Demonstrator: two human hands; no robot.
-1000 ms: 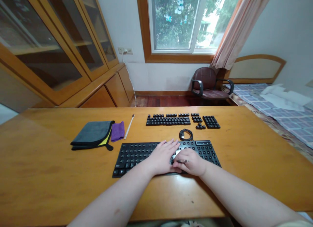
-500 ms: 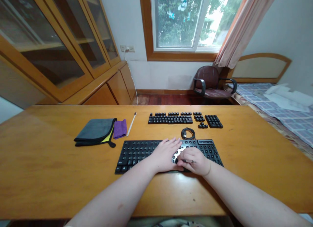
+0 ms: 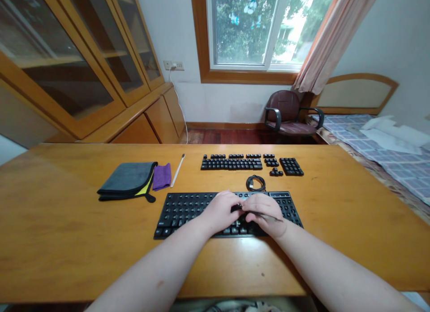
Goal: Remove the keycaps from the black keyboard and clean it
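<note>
Right hand [image 3: 265, 210]: fingers folded around a thin metallic tool [image 3: 268, 216], whose shaft slants back toward the wrist. Left hand [image 3: 221, 211]: fingers bent and close together, resting over the keyboard. A small black piece [image 3: 236, 207] sits between the two hands' fingertips; which of them grips it, I cannot tell.

Both hands are over the middle of the black keyboard [image 3: 188, 207], which lies flat near the front of the wooden desk [image 3: 67, 240]. Much of its surface shows bare key mounts; keycaps are seated at the lower left and along the bottom edge. Pale marks show on the lower-left keys and on the indicator panel [image 3: 279, 195], all too small to read.

Just behind the keyboard lies a coiled cable [image 3: 255, 183] with a plug. Further back, removed keycaps [image 3: 231, 164] stand in rows, with a number-pad block [image 3: 291, 166] to the right; their legends are illegible.

To the left lie a toothbrush [image 3: 178, 171], a purple cloth [image 3: 161, 176] and a folded grey cloth [image 3: 127, 179] with yellow lining. Beyond the desk stands a maroon armchair [image 3: 289, 112], near a window [image 3: 242, 29].
</note>
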